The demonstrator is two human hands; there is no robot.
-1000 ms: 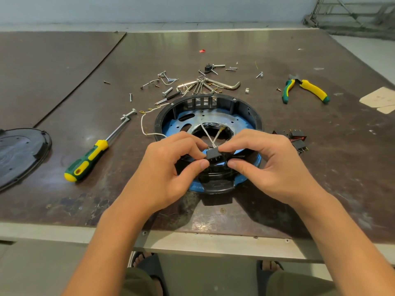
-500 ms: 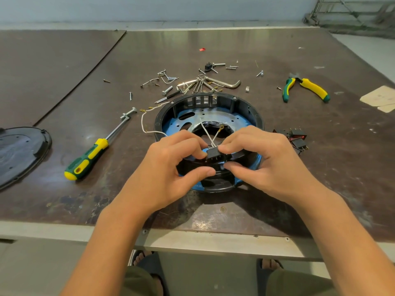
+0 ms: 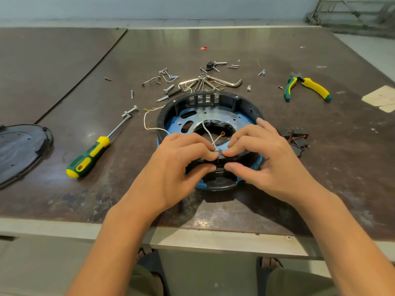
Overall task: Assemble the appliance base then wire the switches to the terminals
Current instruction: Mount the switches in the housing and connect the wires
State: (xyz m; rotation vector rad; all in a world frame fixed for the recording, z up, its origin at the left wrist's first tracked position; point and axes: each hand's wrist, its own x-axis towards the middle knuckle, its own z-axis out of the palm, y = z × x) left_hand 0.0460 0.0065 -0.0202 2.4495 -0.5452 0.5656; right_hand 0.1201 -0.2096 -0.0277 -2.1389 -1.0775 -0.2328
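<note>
The round appliance base (image 3: 241,103), black rim around a blue and silver plate, lies on the table in front of me. At its near rim a small black switch (image 3: 220,157) is pinched between thumb and forefinger of both my left hand (image 3: 177,165) and my right hand (image 3: 265,159). White wires (image 3: 208,133) rise from the switch, one ending in a brass ring terminal (image 3: 223,133). Another white wire (image 3: 147,122) loops out over the base's left rim. Several spare black switches (image 3: 296,137) lie just right of the base, partly hidden by my right hand.
A green-yellow screwdriver (image 3: 92,155) lies to the left, green-yellow pliers (image 3: 307,88) at the back right. Loose screws and hex keys (image 3: 205,82) are scattered behind the base. A black cover plate (image 3: 19,150) sits at the far left edge.
Both hands have carried the switch lower, down onto the base's near rim. The wires now stand up between the fingers.
</note>
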